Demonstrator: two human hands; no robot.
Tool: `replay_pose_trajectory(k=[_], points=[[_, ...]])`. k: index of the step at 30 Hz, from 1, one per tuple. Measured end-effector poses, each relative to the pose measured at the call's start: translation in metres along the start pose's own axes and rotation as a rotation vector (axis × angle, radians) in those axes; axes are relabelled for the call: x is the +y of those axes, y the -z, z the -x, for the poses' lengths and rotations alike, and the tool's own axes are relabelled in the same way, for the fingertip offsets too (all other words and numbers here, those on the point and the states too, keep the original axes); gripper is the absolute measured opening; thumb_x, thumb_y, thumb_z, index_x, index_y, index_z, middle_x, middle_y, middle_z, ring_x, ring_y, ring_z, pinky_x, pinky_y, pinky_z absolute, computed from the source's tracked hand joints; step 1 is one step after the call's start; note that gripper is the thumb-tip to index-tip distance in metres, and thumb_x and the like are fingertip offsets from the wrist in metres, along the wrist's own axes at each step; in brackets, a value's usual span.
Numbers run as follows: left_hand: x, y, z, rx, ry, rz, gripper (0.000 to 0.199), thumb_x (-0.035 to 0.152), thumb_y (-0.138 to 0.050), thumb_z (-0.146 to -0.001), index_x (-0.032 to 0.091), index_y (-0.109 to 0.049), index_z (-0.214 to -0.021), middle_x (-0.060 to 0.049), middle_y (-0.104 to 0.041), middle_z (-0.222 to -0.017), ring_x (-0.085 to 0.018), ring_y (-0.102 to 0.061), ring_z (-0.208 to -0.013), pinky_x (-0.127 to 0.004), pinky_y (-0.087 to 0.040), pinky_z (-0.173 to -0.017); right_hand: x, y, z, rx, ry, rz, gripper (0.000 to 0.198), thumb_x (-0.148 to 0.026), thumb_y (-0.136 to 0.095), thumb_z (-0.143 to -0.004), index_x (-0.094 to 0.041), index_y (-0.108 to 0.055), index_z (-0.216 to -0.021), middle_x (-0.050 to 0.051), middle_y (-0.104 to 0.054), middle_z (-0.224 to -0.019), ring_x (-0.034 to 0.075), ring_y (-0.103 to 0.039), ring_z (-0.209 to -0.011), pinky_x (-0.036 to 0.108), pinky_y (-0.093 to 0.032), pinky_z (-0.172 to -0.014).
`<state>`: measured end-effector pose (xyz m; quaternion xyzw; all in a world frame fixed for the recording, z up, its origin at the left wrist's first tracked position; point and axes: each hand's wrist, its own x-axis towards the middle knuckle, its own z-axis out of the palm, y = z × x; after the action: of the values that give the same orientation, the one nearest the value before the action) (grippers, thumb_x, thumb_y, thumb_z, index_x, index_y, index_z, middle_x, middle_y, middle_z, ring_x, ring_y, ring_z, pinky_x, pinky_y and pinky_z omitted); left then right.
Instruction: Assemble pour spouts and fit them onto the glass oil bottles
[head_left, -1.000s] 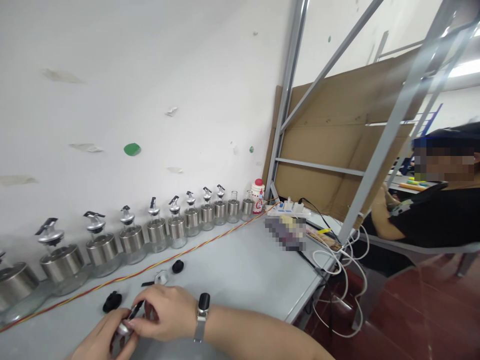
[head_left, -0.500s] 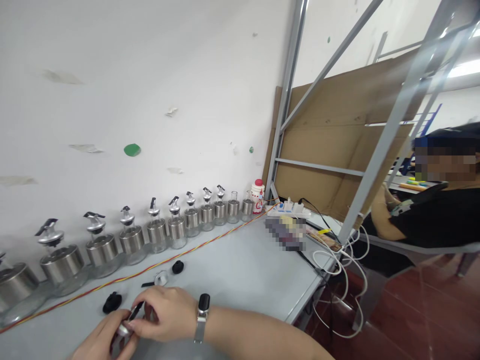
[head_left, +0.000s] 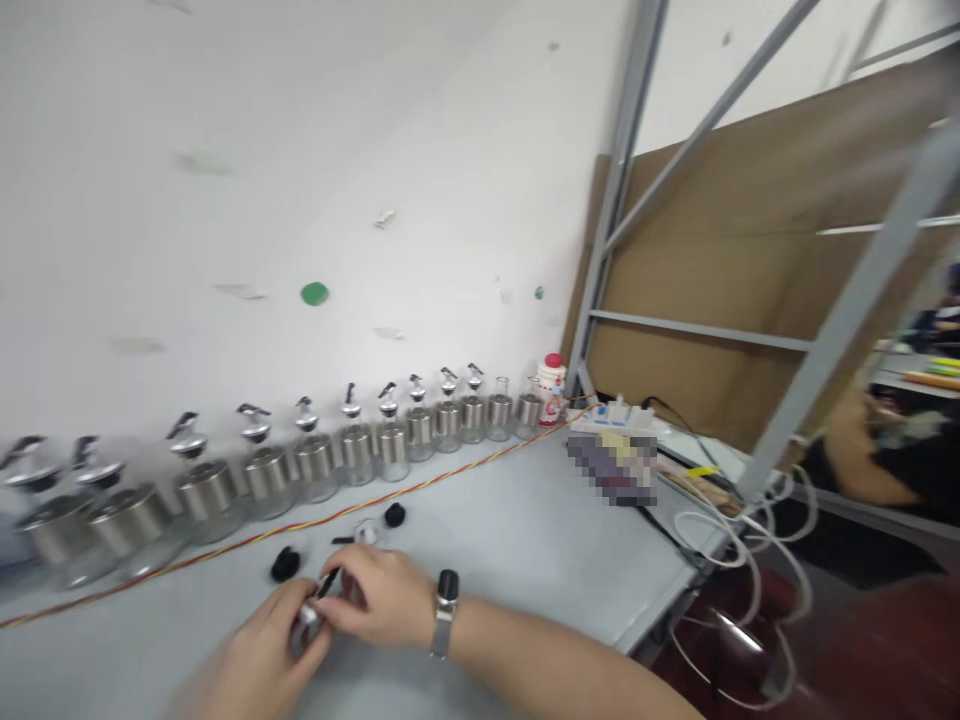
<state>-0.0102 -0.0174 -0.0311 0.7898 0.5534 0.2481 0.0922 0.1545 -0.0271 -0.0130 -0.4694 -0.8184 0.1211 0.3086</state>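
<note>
My left hand (head_left: 274,640) grips a small silver pourer top (head_left: 309,612) from its left side, fingers wrapped round it. Pinched in my right hand (head_left: 386,595), which wears a band on its wrist, is the black lever (head_left: 328,583) of that same pourer top. Part of the piece is hidden by my fingers. Just beyond my hands lie a black stopper (head_left: 285,563), a second silver pourer top (head_left: 366,531) with a black lever, and another black stopper (head_left: 394,514).
Several glass bottles with steel sleeves (head_left: 266,468) line the wall, most topped with pourers. A red and yellow twisted cord (head_left: 405,490) runs before them. At the right are a white bottle with red cap (head_left: 551,390), power strip (head_left: 619,415), white cables (head_left: 750,600) and a person's arm (head_left: 851,455).
The view has swung left, so the table and bottles sit further right in the picture. Both hands stay on the same pourer top, and the person at the right is mostly out of frame.
</note>
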Motion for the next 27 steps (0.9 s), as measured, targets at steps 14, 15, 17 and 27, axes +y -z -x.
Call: replay_pose_trajectory(k=[14, 15, 17, 27], points=[[0.024, 0.010, 0.007, -0.096, 0.039, 0.073, 0.012, 0.017, -0.046, -0.066, 0.019, -0.047, -0.078, -0.001, -0.056, -0.077, -0.014, -0.051, -0.066, -0.022, -0.033, -0.058, 0.008, -0.005, 0.007, 0.001, 0.035, -0.180, 0.042, -0.040, -0.048, -0.080, -0.020, -0.042, -0.116, 0.005, -0.056, -0.089, 0.014, -0.053, -0.067, 0.027, -0.044, -0.062], [0.024, 0.009, 0.007, -0.089, 0.029, 0.089, 0.011, 0.016, -0.046, -0.066, 0.019, -0.047, -0.077, -0.001, -0.055, -0.076, -0.014, -0.050, -0.066, -0.022, -0.033, -0.058, 0.008, -0.005, 0.007, 0.007, 0.040, -0.177, 0.040, -0.039, -0.048, -0.080, -0.020, -0.042, -0.115, 0.004, -0.055, -0.089, 0.014, -0.053, -0.067, 0.027, -0.044, -0.063], [0.024, 0.008, 0.006, -0.082, 0.013, 0.112, 0.007, 0.016, -0.045, -0.067, 0.019, -0.047, -0.073, -0.001, -0.053, -0.075, -0.013, -0.049, -0.065, -0.022, -0.033, -0.058, 0.007, -0.004, 0.007, 0.025, 0.049, -0.164, 0.039, -0.038, -0.048, -0.081, -0.021, -0.042, -0.115, 0.004, -0.055, -0.089, 0.014, -0.054, -0.069, 0.026, -0.044, -0.064], [0.035, 0.011, 0.010, -0.128, 0.051, 0.098, 0.007, 0.023, -0.046, -0.066, 0.017, -0.049, -0.063, 0.000, -0.055, -0.064, -0.012, -0.048, -0.058, -0.022, -0.029, -0.053, 0.015, -0.001, 0.002, 0.079, 0.319, 0.272, 0.028, -0.035, -0.039, -0.085, -0.014, -0.054, -0.096, 0.008, -0.058, -0.080, 0.018, -0.057, -0.071, 0.028, -0.044, -0.063]])
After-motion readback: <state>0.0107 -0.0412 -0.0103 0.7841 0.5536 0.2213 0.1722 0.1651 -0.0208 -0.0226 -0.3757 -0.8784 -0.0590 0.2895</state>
